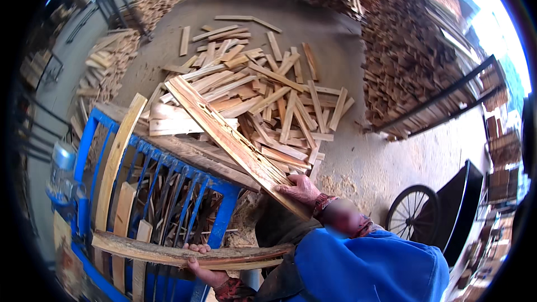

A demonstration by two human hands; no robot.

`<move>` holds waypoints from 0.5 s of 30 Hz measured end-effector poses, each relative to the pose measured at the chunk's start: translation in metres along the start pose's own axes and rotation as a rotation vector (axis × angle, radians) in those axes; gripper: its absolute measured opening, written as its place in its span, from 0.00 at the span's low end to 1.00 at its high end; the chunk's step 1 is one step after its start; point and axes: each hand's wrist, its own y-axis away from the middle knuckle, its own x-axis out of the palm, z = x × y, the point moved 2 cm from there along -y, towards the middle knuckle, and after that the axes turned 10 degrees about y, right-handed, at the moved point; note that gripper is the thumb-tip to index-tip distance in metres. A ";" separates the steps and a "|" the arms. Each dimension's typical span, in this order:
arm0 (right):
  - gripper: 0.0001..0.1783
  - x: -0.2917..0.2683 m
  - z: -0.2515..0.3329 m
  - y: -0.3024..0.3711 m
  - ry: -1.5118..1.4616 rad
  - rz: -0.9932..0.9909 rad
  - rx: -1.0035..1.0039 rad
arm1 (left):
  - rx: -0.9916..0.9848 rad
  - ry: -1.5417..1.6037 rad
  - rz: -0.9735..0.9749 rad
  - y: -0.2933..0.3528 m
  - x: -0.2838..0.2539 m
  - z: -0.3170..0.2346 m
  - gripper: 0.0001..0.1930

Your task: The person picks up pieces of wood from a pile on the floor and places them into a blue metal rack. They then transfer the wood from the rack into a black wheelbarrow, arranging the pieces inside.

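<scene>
While left hand (209, 274) clasps slab (148, 252), right (302, 190) holds plank (224, 135)

Seeing matt wood, cracked and splintery, on the plank (224, 134) in the right hand (302, 190); rough, fibrous wood on the curved board (151, 250) in the left hand (206, 274). Noticing painted, scuffed metal on the barred frame (226, 207) beyond the left hand; matt cloth on the garment (363, 268) near the right hand.

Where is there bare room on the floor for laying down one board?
The floor looks bare between the loose boards and the tall wood stack, and between that stack and the black cart. It is crowded in the loose boards' heap and at the blue frame, where planks lean.
</scene>
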 end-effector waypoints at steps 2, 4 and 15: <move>0.32 -0.004 -0.006 0.016 -0.065 -0.018 0.071 | -0.040 -0.041 0.035 -0.004 0.012 0.003 0.21; 0.33 -0.006 -0.024 0.024 -0.044 -0.089 0.089 | -0.069 -0.084 0.080 -0.006 0.025 0.007 0.21; 0.32 -0.031 -0.178 0.071 0.006 -0.287 0.441 | -0.407 -0.184 0.054 0.020 0.104 0.073 0.13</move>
